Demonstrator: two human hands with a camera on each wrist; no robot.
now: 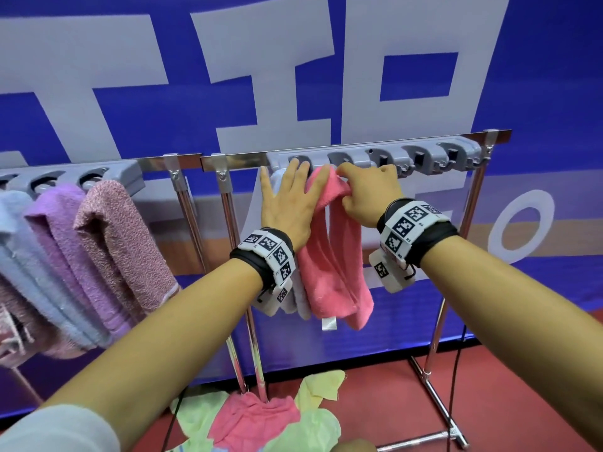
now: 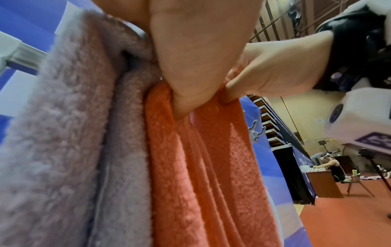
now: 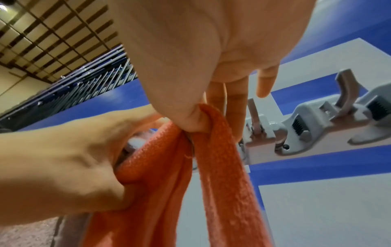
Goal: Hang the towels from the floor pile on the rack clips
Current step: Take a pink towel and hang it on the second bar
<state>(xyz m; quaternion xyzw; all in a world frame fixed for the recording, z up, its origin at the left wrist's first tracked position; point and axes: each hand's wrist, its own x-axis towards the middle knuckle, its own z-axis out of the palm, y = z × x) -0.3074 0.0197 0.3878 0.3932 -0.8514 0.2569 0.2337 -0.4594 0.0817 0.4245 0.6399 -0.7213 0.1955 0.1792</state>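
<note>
I see blue banner (image 1: 538,76) with pale lettering behind, red floor (image 1: 375,402), black cable (image 1: 455,386); distant desk (image 2: 321,183), tripod (image 2: 368,167).

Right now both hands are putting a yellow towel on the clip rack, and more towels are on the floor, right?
Not quite: the towel is pink, not yellow, as the head view shows. Both the left hand and right hand are putting it on the clip rack, and more towels lie on the floor.
</note>
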